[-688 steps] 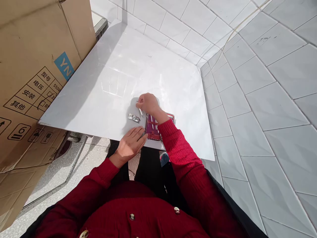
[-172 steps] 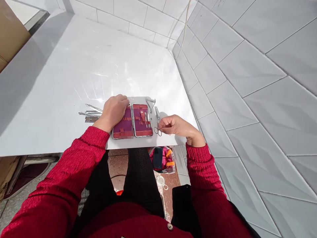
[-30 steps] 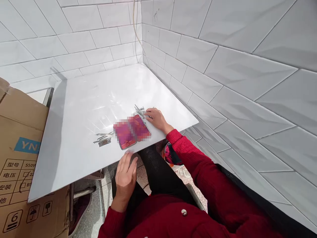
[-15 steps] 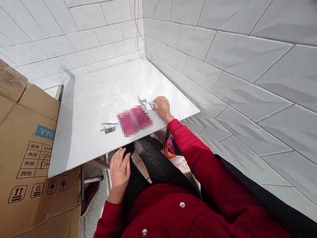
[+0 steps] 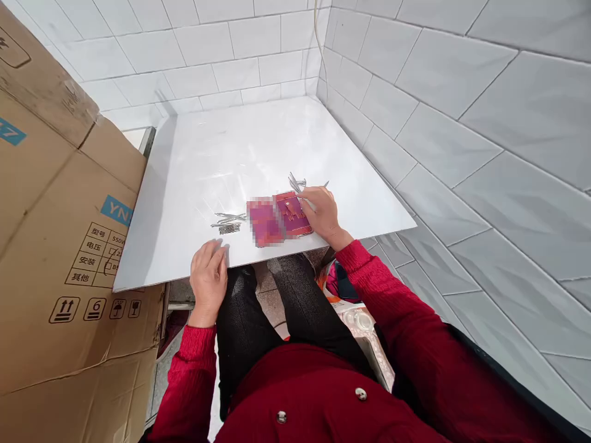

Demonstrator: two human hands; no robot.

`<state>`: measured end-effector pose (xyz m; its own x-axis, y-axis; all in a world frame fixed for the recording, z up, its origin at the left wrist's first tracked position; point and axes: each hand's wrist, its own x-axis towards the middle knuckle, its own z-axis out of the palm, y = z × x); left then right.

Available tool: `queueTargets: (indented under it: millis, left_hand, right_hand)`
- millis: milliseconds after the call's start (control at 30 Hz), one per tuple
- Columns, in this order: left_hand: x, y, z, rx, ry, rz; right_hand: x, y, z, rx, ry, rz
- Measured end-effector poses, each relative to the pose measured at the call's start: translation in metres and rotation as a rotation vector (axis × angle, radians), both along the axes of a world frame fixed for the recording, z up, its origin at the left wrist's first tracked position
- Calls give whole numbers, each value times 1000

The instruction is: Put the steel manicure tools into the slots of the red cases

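Observation:
A red and purple case (image 5: 290, 212) lies opened out near the front edge of the white board (image 5: 249, 141); its left half is blurred by pixels. My right hand (image 5: 321, 212) is over the case's right edge, with thumb and fingertips drawn together against it. What is pinched there, if anything, is hidden. Just behind the fingers rests a small group of thin metal tools (image 5: 294, 183). More slim metal tools (image 5: 229, 221) lie left of the case. My left hand (image 5: 209, 277) rests on the board's front edge with its fingers extended, holding nothing.
A large cardboard box (image 5: 69, 246) stands along the board's left side. White tiled walls meet behind the board, and a tiled wall (image 5: 462, 154) runs along its right. A thin cable (image 5: 316, 31) hangs in the corner. Below the front edge are my legs (image 5: 295, 301) and a bag.
My right hand has moved from the tools behind the case to the case's right edge. My left hand has come up onto the board's front edge. The camera view has shifted.

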<state>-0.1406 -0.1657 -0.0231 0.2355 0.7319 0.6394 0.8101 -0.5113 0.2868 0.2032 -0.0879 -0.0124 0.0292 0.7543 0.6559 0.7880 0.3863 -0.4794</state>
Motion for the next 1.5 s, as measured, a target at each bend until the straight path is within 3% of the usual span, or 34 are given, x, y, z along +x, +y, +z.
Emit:
queueTargets:
  millis: [133,300,567,767,1300,1500]
  left_hand:
    - [-4,26,3,-64,-20,71]
    - [6,42,2,-119,-1,87]
    - [15,38,-1,-81,61,48]
    - [13,36,-2,-43,46,54]
    - [17,30,3,-75,-5,82]
    - [26,15,-1,-62,7,-50]
  right_hand:
    - [-47,-2,9,-48,-42,384]
    - [-81,7,20,-212,-124,538]
    - [-116,34,49,-431,-391,524]
    - [-141,45,48,-510,-476,514]
    - [-144,53,26,-433,-390,479]
    - [-146,53,21,-366,-321,602]
